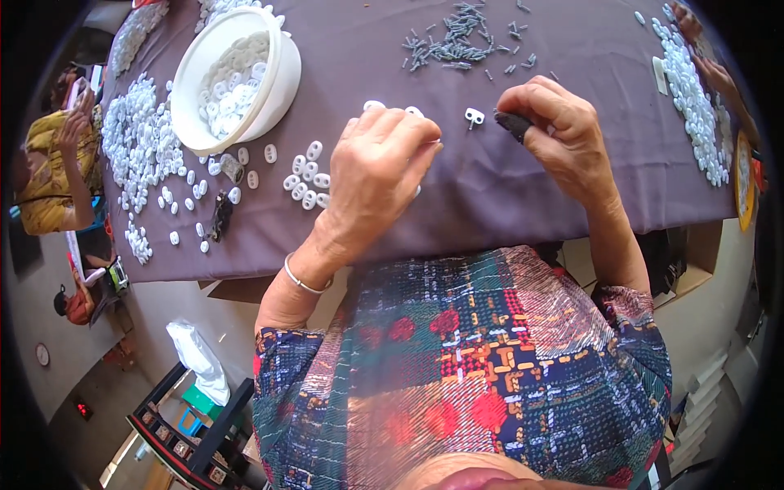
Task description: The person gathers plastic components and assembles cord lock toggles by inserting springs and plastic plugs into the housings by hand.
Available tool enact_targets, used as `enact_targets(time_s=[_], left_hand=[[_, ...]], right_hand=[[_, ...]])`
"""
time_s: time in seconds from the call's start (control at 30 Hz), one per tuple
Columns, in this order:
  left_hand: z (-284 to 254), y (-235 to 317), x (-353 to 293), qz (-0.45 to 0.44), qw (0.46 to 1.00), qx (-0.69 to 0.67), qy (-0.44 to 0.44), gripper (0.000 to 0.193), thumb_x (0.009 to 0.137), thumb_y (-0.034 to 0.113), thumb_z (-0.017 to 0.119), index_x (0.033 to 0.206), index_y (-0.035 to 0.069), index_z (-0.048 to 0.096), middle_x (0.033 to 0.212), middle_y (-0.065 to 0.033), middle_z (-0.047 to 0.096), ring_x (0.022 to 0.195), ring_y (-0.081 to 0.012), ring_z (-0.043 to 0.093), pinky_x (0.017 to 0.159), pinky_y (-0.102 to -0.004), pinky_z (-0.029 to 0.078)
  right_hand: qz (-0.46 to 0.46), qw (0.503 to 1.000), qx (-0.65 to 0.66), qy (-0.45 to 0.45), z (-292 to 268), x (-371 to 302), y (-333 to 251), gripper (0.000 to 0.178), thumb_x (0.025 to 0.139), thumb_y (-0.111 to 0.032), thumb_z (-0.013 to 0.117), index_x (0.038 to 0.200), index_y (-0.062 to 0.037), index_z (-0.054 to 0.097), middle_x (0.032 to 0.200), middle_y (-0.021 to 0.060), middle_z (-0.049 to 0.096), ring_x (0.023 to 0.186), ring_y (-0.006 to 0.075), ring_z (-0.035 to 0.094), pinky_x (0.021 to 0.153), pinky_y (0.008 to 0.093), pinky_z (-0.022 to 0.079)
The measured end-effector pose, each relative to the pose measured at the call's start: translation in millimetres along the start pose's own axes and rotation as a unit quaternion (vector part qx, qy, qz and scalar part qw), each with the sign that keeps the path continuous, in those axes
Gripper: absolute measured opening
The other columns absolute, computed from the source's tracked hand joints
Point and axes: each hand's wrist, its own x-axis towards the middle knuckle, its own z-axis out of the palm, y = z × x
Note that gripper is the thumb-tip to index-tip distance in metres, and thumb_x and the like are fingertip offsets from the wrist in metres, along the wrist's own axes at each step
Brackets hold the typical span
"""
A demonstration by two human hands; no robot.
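My left hand (371,167) is over the table with its fingers curled and pinched together. A sliver of white shows at its fingertips, but what it holds is mostly hidden. Small white plastic pieces peek out around that hand. My right hand (563,135) is also closed, thumb against forefinger, with a black wrap (514,126) on the thumb. Anything in that pinch is too small to name. Between the hands lies a white two-holed piece (474,117) with a small grey pin sticking out. Left of my left hand, a cluster of white oval two-holed pieces (309,171) rests on the cloth.
A white bucket (282,86) of white pieces stands at the left, tilted in view, beside a spread of loose pieces (135,135). Small grey pins (457,41) lie scattered at the far middle. Another person's hand (719,77) is near a white heap (690,98) at the right.
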Motion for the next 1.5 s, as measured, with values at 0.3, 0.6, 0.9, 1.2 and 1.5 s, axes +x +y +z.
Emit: enact_targets(time_s=[0.3,0.6,0.9,1.2,1.5], left_hand=[[2,1,-5,-0.037,0.997,0.053,0.043,0.019,0.065,0.006,0.07,0.081,0.005,0.06,0.085,-0.0078,0.059,0.083,-0.0259,0.053,0.073,-0.0363,0.042],[4,34,-2,-0.175,0.957,-0.231,-0.016,0.014,0.073,0.005,0.069,0.083,0.001,0.059,0.081,-0.0029,0.057,0.073,-0.011,0.052,0.063,-0.0239,0.04],[-7,21,-10,-0.158,0.978,-0.133,0.031,0.011,0.073,0.002,0.067,0.077,0.001,0.057,0.071,-0.0087,0.056,0.068,-0.0226,0.054,0.062,-0.0325,0.043],[-15,-12,-6,-0.174,0.983,-0.038,0.052,0.01,0.074,0.005,0.065,0.077,0.001,0.056,0.071,-0.0091,0.056,0.069,-0.023,0.055,0.062,-0.0335,0.044],[-14,-32,-9,-0.164,0.982,0.08,0.059,0.012,0.072,0.009,0.068,0.076,0.004,0.058,0.073,-0.0068,0.058,0.068,-0.0238,0.054,0.063,-0.0355,0.043]], right_hand=[[0.238,0.867,0.437,-0.032,5,-6,10,0.013,0.081,-0.006,0.059,0.092,0.0007,0.059,0.074,0.0034,0.059,0.057,0.005,0.051,0.049,0.0176,0.04],[0.222,0.836,0.496,-0.075,24,-19,-13,0.011,0.082,-0.005,0.059,0.092,0.0005,0.058,0.074,0.0034,0.06,0.06,0.0076,0.056,0.049,0.0204,0.046],[0.066,0.997,0.024,-0.016,6,-8,-3,0.029,0.066,0.007,0.047,0.092,0.0002,0.056,0.083,0.0048,0.052,0.073,0.0128,0.053,0.065,0.0247,0.043],[-0.058,0.972,-0.228,-0.028,27,11,2,0.022,0.065,-0.002,0.054,0.086,-0.0042,0.051,0.08,0.0104,0.046,0.08,0.0285,0.052,0.069,0.0385,0.043],[-0.055,0.989,-0.122,-0.057,24,11,0,0.021,0.063,0.005,0.052,0.083,-0.0005,0.048,0.077,0.0079,0.049,0.072,0.0219,0.053,0.066,0.0311,0.043]])
